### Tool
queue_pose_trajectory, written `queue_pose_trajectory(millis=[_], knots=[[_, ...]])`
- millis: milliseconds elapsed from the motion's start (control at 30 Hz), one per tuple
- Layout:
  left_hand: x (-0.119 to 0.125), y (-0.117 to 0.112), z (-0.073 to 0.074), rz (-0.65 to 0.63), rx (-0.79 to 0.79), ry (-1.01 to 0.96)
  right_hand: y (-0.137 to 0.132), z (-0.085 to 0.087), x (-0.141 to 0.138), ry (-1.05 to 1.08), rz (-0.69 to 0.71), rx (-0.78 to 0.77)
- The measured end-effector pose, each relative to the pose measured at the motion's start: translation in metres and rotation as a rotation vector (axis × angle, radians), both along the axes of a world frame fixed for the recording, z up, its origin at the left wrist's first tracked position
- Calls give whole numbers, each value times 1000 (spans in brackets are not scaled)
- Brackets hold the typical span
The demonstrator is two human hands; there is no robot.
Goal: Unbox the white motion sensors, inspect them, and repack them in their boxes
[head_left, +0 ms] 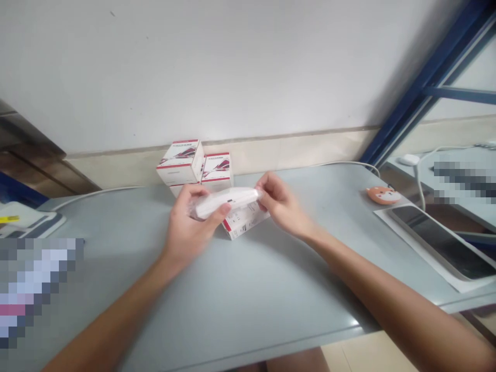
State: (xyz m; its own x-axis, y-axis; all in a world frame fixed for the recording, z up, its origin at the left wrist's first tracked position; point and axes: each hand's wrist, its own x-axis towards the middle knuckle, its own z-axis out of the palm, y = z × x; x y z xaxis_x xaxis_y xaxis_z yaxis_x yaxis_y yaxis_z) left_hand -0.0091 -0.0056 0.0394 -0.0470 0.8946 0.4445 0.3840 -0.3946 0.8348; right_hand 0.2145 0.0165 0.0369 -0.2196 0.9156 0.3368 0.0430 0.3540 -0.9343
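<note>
White wall point(194, 67) filling 12 o'clock, soft shadow creeping across it toward 1 o'clock. Beige tile skirting point(287, 152) running along wall base behind desk. Blue metal frame point(434, 88) slanting through 1 to 2 o'clock. Grey desk point(248, 305) stretching across lower view, second grey desk point(461, 155) sitting beyond at 3 o'clock. Dark wooden furniture point(31, 150) jutting in at 9 to 10 o'clock. Pale floor tiles point(368, 354) showing at 5 o'clock. Even indoor light falling over everything.

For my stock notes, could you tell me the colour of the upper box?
The upper box is white with red markings, clearest in the head view.
</note>
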Motion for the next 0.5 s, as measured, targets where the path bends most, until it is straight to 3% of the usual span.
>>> queue_pose_trajectory(millis=[233,333,500], knots=[[-5,-2,14,-164,-329,-69,-4,-7,-3,-254,-106,163],[-8,0,14,-282,-480,-97,-8,-6,-7,-266,-142,206],[-9,6,16,-426,-709,-306,-10,-6,-13,-225,-219,208]])
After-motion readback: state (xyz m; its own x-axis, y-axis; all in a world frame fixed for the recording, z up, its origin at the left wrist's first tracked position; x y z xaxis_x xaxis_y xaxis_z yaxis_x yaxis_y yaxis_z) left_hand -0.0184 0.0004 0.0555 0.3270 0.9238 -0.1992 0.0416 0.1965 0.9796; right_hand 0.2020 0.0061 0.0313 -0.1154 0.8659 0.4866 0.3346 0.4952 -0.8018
